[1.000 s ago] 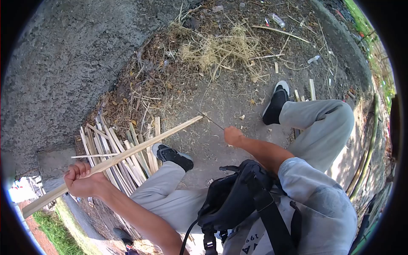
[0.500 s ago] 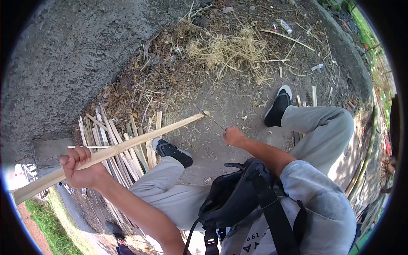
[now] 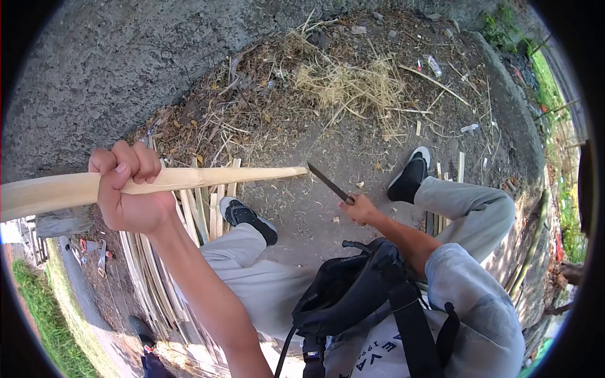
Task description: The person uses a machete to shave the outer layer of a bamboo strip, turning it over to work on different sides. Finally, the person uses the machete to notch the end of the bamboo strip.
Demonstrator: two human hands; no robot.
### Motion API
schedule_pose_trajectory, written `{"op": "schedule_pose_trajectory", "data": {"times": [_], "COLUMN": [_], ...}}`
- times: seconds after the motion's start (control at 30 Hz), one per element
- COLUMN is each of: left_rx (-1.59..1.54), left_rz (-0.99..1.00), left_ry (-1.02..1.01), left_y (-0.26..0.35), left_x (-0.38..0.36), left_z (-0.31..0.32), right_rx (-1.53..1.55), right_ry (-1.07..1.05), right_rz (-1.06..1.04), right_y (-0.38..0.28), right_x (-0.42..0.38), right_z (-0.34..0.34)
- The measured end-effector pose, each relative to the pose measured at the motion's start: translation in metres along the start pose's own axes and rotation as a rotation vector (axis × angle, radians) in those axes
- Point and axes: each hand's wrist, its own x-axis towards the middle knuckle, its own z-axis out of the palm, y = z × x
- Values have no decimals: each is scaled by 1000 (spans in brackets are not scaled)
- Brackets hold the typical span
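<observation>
My left hand point(image 3: 135, 189) is wrapped round a long pale bamboo strip point(image 3: 220, 176), which runs level from the left edge to a narrow end near the middle of the view. In my right hand point(image 3: 358, 209) is the handle of a knife point(image 3: 329, 181) with a dark, straight blade. The blade points up and left, its tip close beside the strip's narrow end. Fingers of both hands are closed. The far left end of the strip lies outside the view.
Split strips point(image 3: 154, 283) lie in a pile left of my legs. Pale shavings point(image 3: 353, 85) cover the ground ahead, beside a rough stone wall point(image 3: 126, 69). A black bag point(image 3: 346, 290) hangs at my front. Another person's foot point(image 3: 140, 326) shows at lower left.
My left hand has risen with the bamboo strip, swinging it from slanted to nearly level. The knife has shifted slightly right and down, and its blade now shows broadside.
</observation>
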Motion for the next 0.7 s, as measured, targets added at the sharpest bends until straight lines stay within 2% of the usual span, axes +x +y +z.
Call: {"op": "schedule_pose_trajectory", "data": {"times": [0.07,0.17,0.27,0.37,0.57,0.7], "left_rx": [10,0,31,16,38,34], "left_rz": [2,-7,-16,-11,1,-12], "left_ry": [15,-37,-41,-38,-35,-4], "left_y": [-5,-11,-14,-17,-18,-15], "left_x": [5,9,11,13,13,12], "left_z": [8,14,24,26,28,28], "right_rx": [193,-135,-170,-247,-143,132], "right_ry": [-67,105,295,238,229,452], "right_rz": [195,-86,-200,-133,-206,-357], "right_y": [-18,-14,-8,5,-21,-54], "right_x": [-11,-9,-12,8,0,-19], "right_z": [6,20,33,41,17,19]}}
